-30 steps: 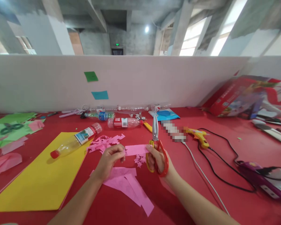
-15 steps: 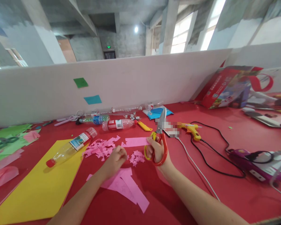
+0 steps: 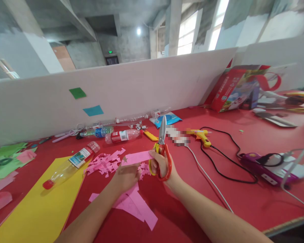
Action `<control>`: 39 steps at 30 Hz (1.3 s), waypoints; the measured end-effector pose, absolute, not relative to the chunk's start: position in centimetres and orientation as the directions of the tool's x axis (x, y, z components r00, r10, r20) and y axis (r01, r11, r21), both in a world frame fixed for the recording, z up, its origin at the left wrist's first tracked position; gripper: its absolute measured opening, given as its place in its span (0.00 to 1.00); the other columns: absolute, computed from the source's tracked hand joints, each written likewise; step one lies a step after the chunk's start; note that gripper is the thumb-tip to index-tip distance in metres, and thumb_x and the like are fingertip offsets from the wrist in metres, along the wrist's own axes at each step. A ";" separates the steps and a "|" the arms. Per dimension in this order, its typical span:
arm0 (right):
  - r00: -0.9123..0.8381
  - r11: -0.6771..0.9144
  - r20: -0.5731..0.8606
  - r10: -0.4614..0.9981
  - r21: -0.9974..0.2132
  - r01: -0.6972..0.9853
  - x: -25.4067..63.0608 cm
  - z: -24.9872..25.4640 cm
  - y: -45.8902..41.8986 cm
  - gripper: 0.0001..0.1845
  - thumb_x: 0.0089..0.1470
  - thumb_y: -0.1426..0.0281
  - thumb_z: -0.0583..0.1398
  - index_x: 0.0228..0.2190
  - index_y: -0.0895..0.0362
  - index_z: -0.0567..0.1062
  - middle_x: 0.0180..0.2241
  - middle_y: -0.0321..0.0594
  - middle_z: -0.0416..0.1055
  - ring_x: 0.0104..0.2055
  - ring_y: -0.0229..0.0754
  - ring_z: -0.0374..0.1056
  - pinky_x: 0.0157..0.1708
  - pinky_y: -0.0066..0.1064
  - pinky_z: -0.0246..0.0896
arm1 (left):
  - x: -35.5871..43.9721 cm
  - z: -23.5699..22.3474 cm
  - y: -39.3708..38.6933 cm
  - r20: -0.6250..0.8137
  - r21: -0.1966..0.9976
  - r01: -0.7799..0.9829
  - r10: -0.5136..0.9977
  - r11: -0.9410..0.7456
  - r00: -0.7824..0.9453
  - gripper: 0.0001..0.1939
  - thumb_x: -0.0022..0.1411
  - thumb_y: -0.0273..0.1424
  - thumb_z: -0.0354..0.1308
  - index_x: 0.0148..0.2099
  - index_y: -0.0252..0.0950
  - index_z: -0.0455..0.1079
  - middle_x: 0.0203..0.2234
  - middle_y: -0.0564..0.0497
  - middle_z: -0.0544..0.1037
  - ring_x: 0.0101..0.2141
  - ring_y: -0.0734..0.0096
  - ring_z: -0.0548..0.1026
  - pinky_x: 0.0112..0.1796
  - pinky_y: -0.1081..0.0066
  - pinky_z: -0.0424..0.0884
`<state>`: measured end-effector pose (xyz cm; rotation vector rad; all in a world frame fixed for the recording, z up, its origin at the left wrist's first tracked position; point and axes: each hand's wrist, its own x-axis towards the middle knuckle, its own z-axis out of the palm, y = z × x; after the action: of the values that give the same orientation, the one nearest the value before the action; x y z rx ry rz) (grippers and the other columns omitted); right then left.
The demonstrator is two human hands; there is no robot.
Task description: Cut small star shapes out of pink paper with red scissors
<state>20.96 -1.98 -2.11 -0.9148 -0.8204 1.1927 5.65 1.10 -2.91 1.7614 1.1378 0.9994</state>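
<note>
My right hand (image 3: 160,163) is closed around a pair of scissors (image 3: 162,133) with red and yellow handles, their blades together and pointing up. Its thumb and fingers also pinch one end of a pink paper strip (image 3: 138,157), which has a notched left end. Just under that strip is my left hand (image 3: 128,175); its fingers are partly hidden and blurred, so I cannot make out a grip. Small pink star-shaped pieces (image 3: 144,170) lie between the hands. Further left is a heap of pink scraps (image 3: 102,163), and larger pink sheets (image 3: 139,204) lie nearer me.
Plastic bottles (image 3: 124,135) lie along the back and on a yellow sheet (image 3: 40,209). A yellow glue gun (image 3: 202,136) with a black cord, a purple power strip (image 3: 263,168) and a white cable (image 3: 207,179) are to the right. A yellow cutter (image 3: 150,136) lies behind the hands.
The pink strip, flat on the table before, is now lifted in my right hand's fingers. My left hand has moved beneath it. The view has turned slightly to the right.
</note>
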 end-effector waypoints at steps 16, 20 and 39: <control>-0.027 -0.008 -0.003 1.000 -0.985 -0.170 19.2 -1.7 -4.3 0.12 0.48 0.67 0.57 0.18 0.55 0.61 0.09 0.24 0.57 0.09 0.29 0.53 0.12 0.21 0.49 | 3.1 -2.4 -2.4 -0.054 0.980 0.197 0.991 0.029 0.124 0.18 0.56 0.42 0.57 0.19 0.40 0.72 0.20 0.51 0.75 0.27 0.64 0.72 0.35 0.69 0.69; -0.056 -0.013 -0.006 0.998 -0.992 -0.126 19.3 -1.7 -4.3 0.14 0.50 0.65 0.56 0.17 0.54 0.59 0.09 0.25 0.55 0.09 0.30 0.53 0.13 0.22 0.49 | 2.3 -3.2 -2.2 -0.074 0.965 0.260 0.976 0.019 0.207 0.12 0.53 0.41 0.61 0.22 0.41 0.74 0.21 0.52 0.77 0.28 0.64 0.73 0.37 0.69 0.69; -0.299 0.056 -0.179 0.937 -0.770 0.636 20.1 -0.8 -5.4 0.27 0.51 0.49 0.60 0.19 0.55 0.55 0.19 0.29 0.51 0.22 0.34 0.46 0.21 0.27 0.41 | 1.4 -2.6 0.6 0.036 0.968 -0.233 0.975 -0.088 -0.220 0.13 0.54 0.37 0.58 0.22 0.35 0.69 0.17 0.55 0.71 0.21 0.78 0.66 0.26 0.75 0.63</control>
<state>20.14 -5.40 -0.79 -1.5763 -1.9710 1.1162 1.43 0.64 -2.64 0.9598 1.1456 1.5178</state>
